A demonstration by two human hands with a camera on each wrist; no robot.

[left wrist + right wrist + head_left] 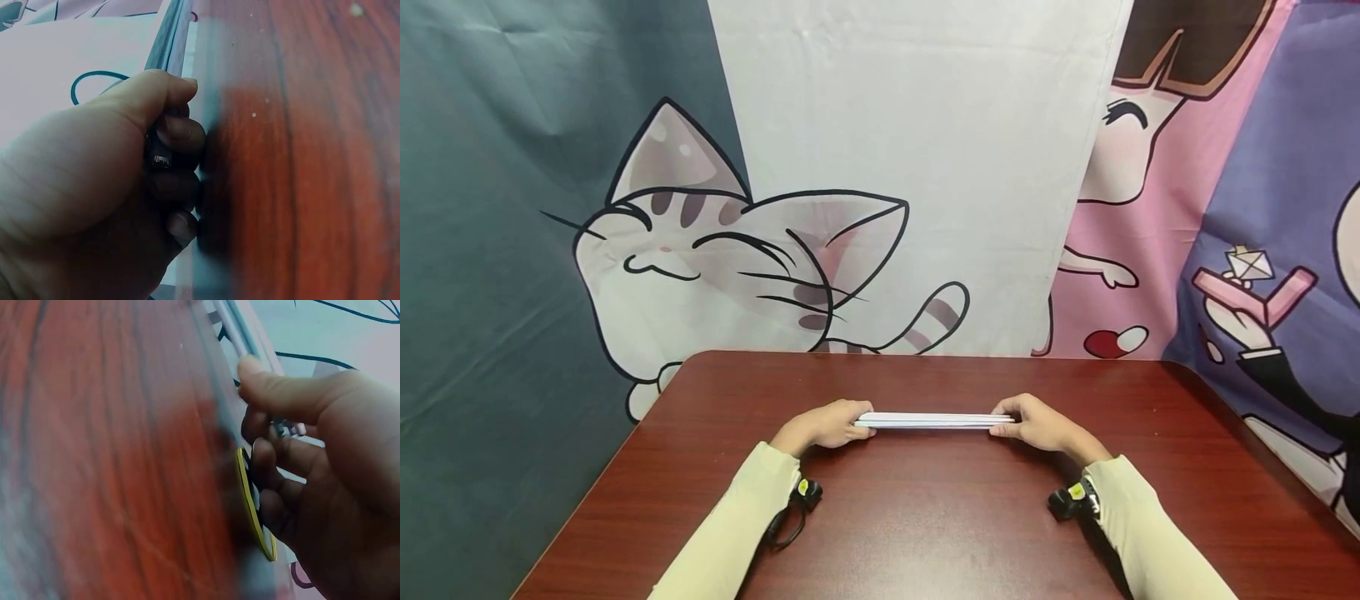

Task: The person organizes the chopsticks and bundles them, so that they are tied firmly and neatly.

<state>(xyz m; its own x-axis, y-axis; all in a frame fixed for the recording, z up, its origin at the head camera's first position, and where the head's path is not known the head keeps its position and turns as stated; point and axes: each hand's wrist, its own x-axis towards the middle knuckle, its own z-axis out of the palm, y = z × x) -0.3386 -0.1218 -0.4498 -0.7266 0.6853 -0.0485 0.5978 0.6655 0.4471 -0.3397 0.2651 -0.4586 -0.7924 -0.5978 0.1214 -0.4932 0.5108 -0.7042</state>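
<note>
Holds the white stack (934, 421) by opposite ends in left grip (831, 423) and right grip (1034, 423); runs lengthwise, parallel to the far edge of the counter (925, 508).

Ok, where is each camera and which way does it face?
Head: on the head, facing forward and down at table and cartoon cloth; left hand, right hand and sleeves show.
Left wrist: on that wrist, looking along the left hand gripping the white stack.
Right wrist: likewise, looking along the right hand at the stack's other end.
Each wrist view shows only its own hand; both share table and stack.
</note>
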